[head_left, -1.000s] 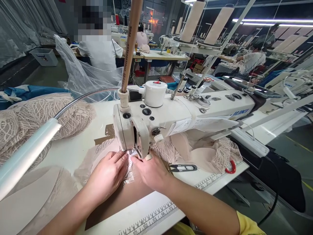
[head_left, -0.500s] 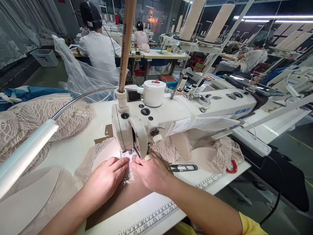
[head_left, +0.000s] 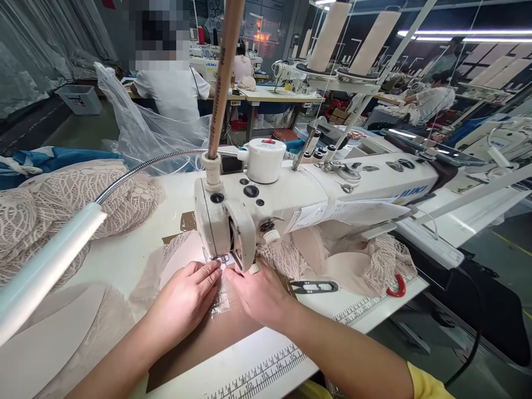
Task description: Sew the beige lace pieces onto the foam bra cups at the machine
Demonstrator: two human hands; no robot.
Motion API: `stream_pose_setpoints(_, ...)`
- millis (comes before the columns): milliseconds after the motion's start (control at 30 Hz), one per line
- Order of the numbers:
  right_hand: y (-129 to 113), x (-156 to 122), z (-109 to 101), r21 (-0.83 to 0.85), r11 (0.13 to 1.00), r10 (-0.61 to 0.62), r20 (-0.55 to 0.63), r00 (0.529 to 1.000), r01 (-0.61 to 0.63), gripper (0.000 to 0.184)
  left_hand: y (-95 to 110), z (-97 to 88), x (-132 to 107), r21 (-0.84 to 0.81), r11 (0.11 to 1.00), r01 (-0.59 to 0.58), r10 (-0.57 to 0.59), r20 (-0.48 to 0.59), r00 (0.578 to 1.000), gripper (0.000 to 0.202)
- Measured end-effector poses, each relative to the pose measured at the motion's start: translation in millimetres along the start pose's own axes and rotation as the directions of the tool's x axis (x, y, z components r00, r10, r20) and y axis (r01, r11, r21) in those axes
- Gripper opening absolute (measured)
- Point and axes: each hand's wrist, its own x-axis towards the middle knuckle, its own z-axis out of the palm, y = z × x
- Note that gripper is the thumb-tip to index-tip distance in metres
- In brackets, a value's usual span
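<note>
My left hand [head_left: 183, 302] lay palm down on the table [head_left: 137, 249], fingers stretched out and flat, their tips pressing the near-left side of the lace strip [head_left: 219, 302] just short of the presser foot [head_left: 222, 259]; it clasped nothing. My right hand [head_left: 260, 293] sat on the other side of the strip, back up, fingers bent toward the foot and touching the cloth, but I could not tell whether they pinched the edge or only pressed on it. The strip ran between my two hands, its far end under the foot at the head of the white sewing machine [head_left: 316, 194], its near end lying on the brown patch of the table. Black thread snips [head_left: 311, 286] lay just right of my right hand, and a red hook [head_left: 397, 288] lay further right, at the edge of pale lace bunched under the machine arm. A heap of lace [head_left: 62, 205] lay well apart on the left, behind the white lamp tube [head_left: 45, 260] on its bendy neck. A printed ruler [head_left: 266, 371] ran along the table's near edge. A person in a white shirt [head_left: 172, 91] sat at another table beyond.
</note>
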Motion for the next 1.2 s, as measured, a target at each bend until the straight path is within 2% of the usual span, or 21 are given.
stream_pose_setpoints(200, -0.2, 1.1, -0.4, -0.001, 0.999, 0.033, -0.031, 0.999, -0.034, 0.039, -5.3, -4.7, 2.7, 0.05, 0.996, 0.074, -0.076, 0.047, 0.996, 0.027)
stream_pose_setpoints(533, 5.1, -2.2, 1.3, 0.107, 0.994, 0.024, -0.064, 0.998, -0.017, 0.034, -21.9, 1.9, 1.6, 0.138, 0.967, 0.213, -0.209, -0.039, 0.977, 0.025)
stream_pose_setpoints(700, 6.1, -3.2, 5.6, 0.126, 0.992, 0.03, -0.084, 0.996, -0.019, 0.032, -33.4, 1.5, -1.0, 0.137, 0.942, 0.306, -0.3, -0.064, 0.952, 0.026)
stream_pose_setpoints(933, 5.5, -2.5, 1.9, 0.111, 0.994, -0.005, -0.039, 0.999, 0.009, 0.034, -42.9, -1.1, -6.8, 0.166, 0.883, 0.438, -0.424, -0.114, 0.898, 0.034)
stream_pose_setpoints(1067, 5.1, -2.4, 1.1, 0.104, 0.995, -0.005, -0.018, 1.0, 0.007, 0.034, -39.2, -17.6, -20.0, 0.175, 0.86, 0.478, -0.462, -0.126, 0.878, 0.04)
stream_pose_setpoints(1133, 5.3, -3.0, 1.8, 0.119, 0.993, -0.012, -0.032, 0.999, 0.016, 0.036, -36.6, -35.4, -37.1, 0.178, 0.845, 0.504, -0.483, -0.149, 0.863, 0.048)
stream_pose_setpoints(1200, 5.6, -3.8, 2.6, 0.138, 0.99, -0.02, -0.051, 0.999, 0.027, 0.037, -35.8, -56.4, -65.0, 0.186, 0.804, 0.565, -0.533, -0.195, 0.823, 0.05)
